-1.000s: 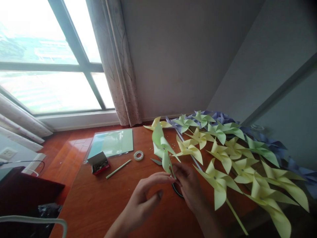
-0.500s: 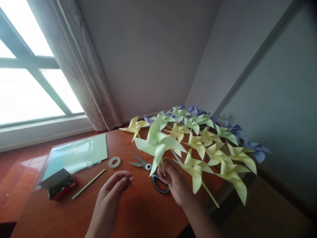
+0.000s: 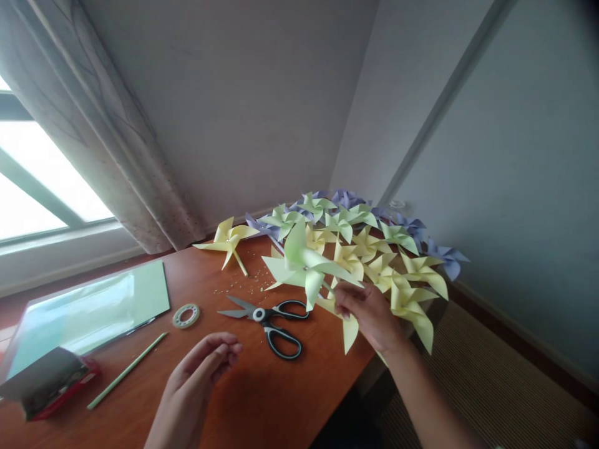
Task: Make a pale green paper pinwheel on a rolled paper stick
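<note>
My right hand grips the stick of a pale green paper pinwheel and holds it above the wooden table, over the near edge of a heap of yellow, green and purple pinwheels. My left hand hovers low over the table with its fingers loosely curled and nothing in it. Black-handled scissors lie between my two hands. One yellow pinwheel lies apart from the heap at the back.
A ring of tape, a green stick, a pack of green paper sheets and a small dark box lie on the left. A curtain and window stand behind; walls close the right corner.
My right hand has carried the green pinwheel to the right, toward the heap, uncovering the scissors. My left hand let go of it and drew back. The view turned right.
</note>
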`<state>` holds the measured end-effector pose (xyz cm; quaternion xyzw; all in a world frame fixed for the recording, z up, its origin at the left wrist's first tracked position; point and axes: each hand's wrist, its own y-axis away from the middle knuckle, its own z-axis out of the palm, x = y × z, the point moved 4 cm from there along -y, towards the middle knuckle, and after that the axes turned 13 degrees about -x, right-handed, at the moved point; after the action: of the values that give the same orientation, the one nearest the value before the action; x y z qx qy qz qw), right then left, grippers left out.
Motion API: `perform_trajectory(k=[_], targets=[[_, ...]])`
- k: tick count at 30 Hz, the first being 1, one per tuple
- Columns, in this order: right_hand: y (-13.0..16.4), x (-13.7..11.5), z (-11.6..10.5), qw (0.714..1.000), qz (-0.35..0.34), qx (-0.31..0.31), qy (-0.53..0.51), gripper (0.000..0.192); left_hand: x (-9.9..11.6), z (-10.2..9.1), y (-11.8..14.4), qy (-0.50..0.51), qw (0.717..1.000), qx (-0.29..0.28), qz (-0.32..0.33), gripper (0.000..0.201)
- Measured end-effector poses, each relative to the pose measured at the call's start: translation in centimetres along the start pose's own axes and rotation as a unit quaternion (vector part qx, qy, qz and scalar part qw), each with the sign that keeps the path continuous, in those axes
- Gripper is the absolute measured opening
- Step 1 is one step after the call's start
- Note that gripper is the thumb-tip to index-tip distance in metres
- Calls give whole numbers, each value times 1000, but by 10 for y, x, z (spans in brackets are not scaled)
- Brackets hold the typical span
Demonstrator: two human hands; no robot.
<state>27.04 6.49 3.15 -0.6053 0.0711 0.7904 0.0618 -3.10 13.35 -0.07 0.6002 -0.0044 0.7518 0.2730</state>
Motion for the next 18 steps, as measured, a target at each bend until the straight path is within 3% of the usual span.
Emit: perform_trajectory(k=[4,7,13,18], targets=[[8,-5,-26,999,6,32,6,26,-1,1,-1,2,1000,-2,-13,48],[14,-2,-30,999,26,31,-12,29,-4,2,-3,-1,1000,-5,-25,50],[23,23,12,989,107,-73,-74,36,-2,8,-2,8,1000,-16,0,53],[24,42,50,973,155,-153,-78,35,-4,10,0,79,993,-60,-63,68]])
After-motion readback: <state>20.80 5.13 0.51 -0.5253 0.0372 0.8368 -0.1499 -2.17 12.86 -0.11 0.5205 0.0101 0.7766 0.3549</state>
